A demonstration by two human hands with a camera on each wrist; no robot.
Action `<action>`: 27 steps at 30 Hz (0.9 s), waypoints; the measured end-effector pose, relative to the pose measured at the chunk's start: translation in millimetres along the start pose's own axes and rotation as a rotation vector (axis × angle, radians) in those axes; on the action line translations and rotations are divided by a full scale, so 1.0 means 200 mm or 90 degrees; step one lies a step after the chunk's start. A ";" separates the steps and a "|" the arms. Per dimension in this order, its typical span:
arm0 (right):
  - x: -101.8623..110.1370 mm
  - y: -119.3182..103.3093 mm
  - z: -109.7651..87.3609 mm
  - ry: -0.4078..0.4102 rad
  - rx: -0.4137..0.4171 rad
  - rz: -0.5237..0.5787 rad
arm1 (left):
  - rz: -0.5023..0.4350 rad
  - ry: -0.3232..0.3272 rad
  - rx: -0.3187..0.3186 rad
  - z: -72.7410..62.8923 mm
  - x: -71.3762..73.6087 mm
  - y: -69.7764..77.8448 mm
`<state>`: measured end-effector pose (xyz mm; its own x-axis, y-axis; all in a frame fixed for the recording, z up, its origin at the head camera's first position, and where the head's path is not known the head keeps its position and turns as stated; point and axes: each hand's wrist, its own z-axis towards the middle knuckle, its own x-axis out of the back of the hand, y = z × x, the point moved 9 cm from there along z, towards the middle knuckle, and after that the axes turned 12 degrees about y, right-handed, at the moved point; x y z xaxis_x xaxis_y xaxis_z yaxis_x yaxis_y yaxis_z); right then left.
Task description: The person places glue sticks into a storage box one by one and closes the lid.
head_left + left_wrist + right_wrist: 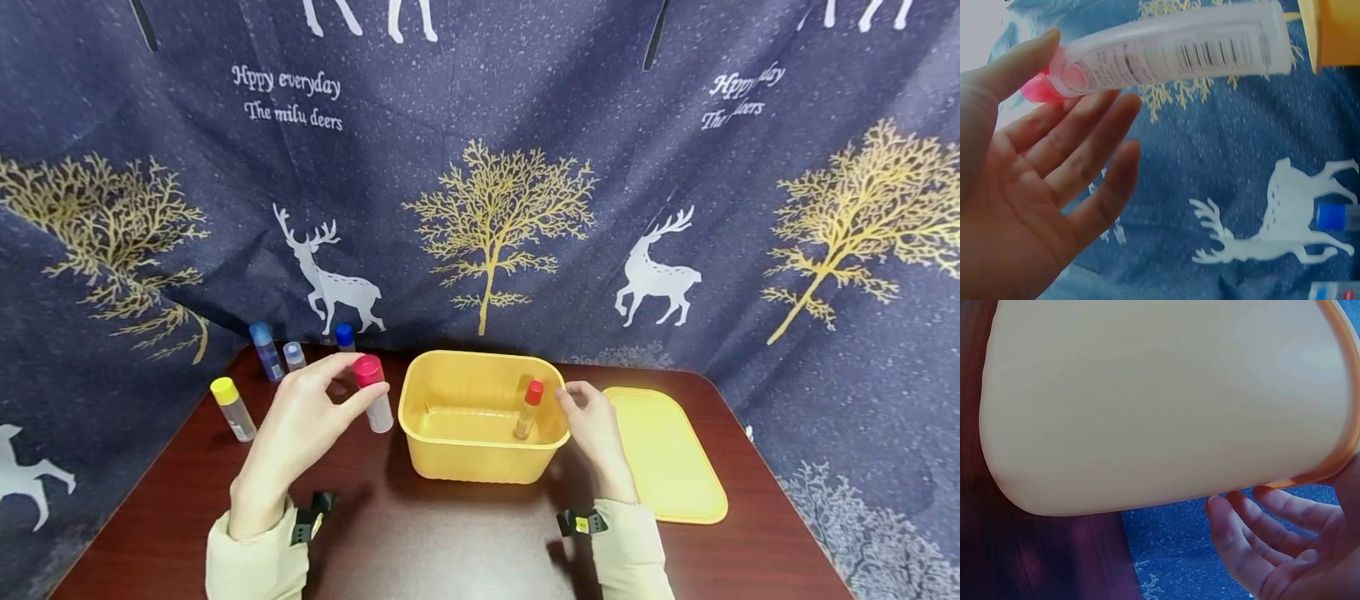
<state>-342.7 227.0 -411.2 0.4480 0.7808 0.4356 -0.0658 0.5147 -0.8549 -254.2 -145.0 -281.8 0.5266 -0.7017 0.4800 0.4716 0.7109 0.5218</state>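
My left hand (303, 412) pinches a small whitish bottle (380, 414) by its pinkish-red cap, thumb on one side and fingers on the other. The bottle hangs slightly tilted left of a yellow plastic box (480, 461). In the left wrist view the bottle (1172, 50) shows printed text and a barcode, and the lower fingers spread away from it. My right hand (597, 429) grips the box's right rim, its fingers along the outer wall (1166, 412) and the thumb mostly hidden behind the rim. Inside the box, a clear bottle with a red cap (529, 410) leans near the right end.
On the table's left stand a yellow-capped bottle (233, 409), a blue bottle (267, 353), a pale-capped bottle (294, 357) and a blue-capped bottle (345, 337). A flat yellow lid (663, 454) lies right of the box. A dark blue patterned cloth (525, 108) hangs behind the table.
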 end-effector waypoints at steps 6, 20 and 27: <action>0.00 0.00 0.00 0.001 -0.006 -0.002 | -0.080 -0.099 -0.007 0.09 -0.11 0.07; 0.02 0.01 0.01 0.000 -0.002 -0.015 | -0.118 -0.366 -0.092 0.26 -0.58 0.26; -0.01 0.00 0.00 -0.005 -0.002 -0.009 | -0.091 -0.440 -0.125 0.28 -0.73 0.28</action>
<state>-343.7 226.0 -411.3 0.4416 0.7762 0.4500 -0.0569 0.5248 -0.8493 -345.1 -6.3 -282.7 -0.0861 -0.6125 0.7858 0.6547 0.5597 0.5080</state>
